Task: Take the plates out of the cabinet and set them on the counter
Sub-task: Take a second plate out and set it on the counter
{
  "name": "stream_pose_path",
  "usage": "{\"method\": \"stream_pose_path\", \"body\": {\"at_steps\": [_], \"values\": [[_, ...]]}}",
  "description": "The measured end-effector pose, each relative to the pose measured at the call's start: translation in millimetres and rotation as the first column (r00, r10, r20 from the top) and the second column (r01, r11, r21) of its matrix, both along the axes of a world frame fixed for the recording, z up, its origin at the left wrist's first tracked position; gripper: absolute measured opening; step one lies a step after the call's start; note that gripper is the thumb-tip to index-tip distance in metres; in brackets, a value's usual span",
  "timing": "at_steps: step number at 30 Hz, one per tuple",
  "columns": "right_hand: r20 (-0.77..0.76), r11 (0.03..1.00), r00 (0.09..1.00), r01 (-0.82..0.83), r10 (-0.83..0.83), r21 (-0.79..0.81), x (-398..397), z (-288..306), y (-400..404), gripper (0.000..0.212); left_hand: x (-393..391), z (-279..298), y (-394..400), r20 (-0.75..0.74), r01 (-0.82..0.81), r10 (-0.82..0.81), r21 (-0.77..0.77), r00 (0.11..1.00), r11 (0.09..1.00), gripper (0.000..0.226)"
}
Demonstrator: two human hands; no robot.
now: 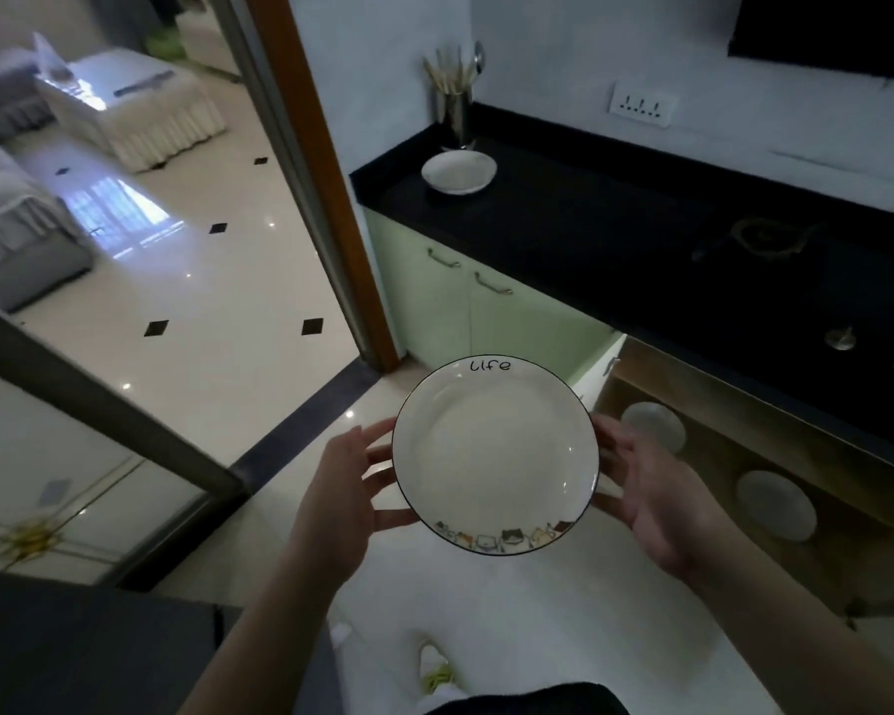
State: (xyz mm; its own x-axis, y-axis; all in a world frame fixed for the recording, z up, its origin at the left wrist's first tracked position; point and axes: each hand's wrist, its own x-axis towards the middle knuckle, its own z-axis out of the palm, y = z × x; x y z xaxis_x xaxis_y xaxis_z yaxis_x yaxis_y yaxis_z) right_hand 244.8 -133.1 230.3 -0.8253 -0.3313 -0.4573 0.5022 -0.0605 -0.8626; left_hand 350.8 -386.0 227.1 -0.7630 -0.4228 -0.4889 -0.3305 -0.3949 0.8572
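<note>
Both the left hand [344, 487] and right hand [656, 500] grip the cat-printed plate [494, 456] by its rim, in mid-air below the black counter [615, 240], so the carry is underway and lifting it onto that counter comes next.

Dim kitchen, bright room beyond

Daylight glares off the glossy floor [140, 219] left of the doorframe [326, 188]; right of it the black counter [615, 224] sinks into shadow, edges bending, detail soft.
</note>
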Motion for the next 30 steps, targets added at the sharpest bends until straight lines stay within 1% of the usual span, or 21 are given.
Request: {"method": "stream_pose_path", "body": {"at_steps": [1, 3, 5, 9, 14, 16, 19, 21, 25, 29, 30], "values": [[-0.003, 1.000, 1.000, -0.008, 0.008, 0.002, -3.3, 0.0, -18.8, 0.039, 0.8, 3.8, -14.3, 0.009, -0.041, 0.040, 0.037, 0.999, 0.998, 0.029], [0.002, 1.000, 1.000, -0.025, 0.025, -0.006, -8.9, 0.8, -54.0, 0.037, 1.7, 10.2, -43.3, 0.013, -0.095, 0.094, 0.061, 0.995, 0.994, 0.037], [0.000, 0.999, 0.999, -0.041, 0.041, -0.020, -15.8, 1.0, -82.9, 0.037, 0.7, 16.4, -69.6, 0.010, -0.112, 0.112, 0.043, 0.994, 0.993, 0.034], [0.027, 0.999, 0.999, -0.021, 0.022, -0.029, -32.8, 2.8, -122.5, 0.035, -8.5, 25.5, -111.7, -0.007, -0.064, 0.064, 0.019, 0.998, 0.998, 0.026], [0.019, 0.999, 1.000, -0.020, 0.021, -0.041, -55.1, 1.7, -150.8, 0.035, -31.8, 26.4, -141.2, 0.008, -0.061, 0.060, 0.055, 0.998, 0.997, 0.028], [0.022, 0.999, 1.000, -0.014, 0.015, -0.046, -68.9, -1.2, -157.4, 0.036, -47.4, 25.4, -148.3, 0.017, -0.045, 0.044, 0.070, 0.999, 0.997, 0.037], [0.021, 0.999, 1.000, 0.006, -0.005, -0.048, -96.0, -5.5, -167.9, 0.035, -76.5, 25.1, -158.9, 0.027, -0.032, 0.029, 0.093, 0.999, 0.995, 0.073], [0.031, 0.999, 0.999, 0.015, -0.013, -0.050, -116.3, -7.6, -173.9, 0.034, -99.9, 27.2, -164.3, 0.022, -0.008, 0.006, 0.087, 1.000, 0.996, 0.078], [0.023, 0.998, 0.999, 0.033, -0.032, -0.057, -158.9, -1.0, -189.5, 0.033, -151.5, 41.1, -180.3, 0.029, 0.016, -0.018, 0.077, 0.999, 0.997, 0.076], [-0.004, 0.999, 1.000, -0.003, 0.002, -0.048, -198.1, 9.8, -207.9, 0.034, -194.5, 45.0, -201.5, 0.009, 0.008, -0.009, 0.085, 1.000, 0.996, 0.061], [-0.009, 0.999, 1.000, -0.005, 0.005, -0.047, -206.2, 12.3, -212.0, 0.034, -202.1, 42.6, -206.0, -0.001, 0.010, -0.010, 0.098, 1.000, 0.995, 0.061]]}}
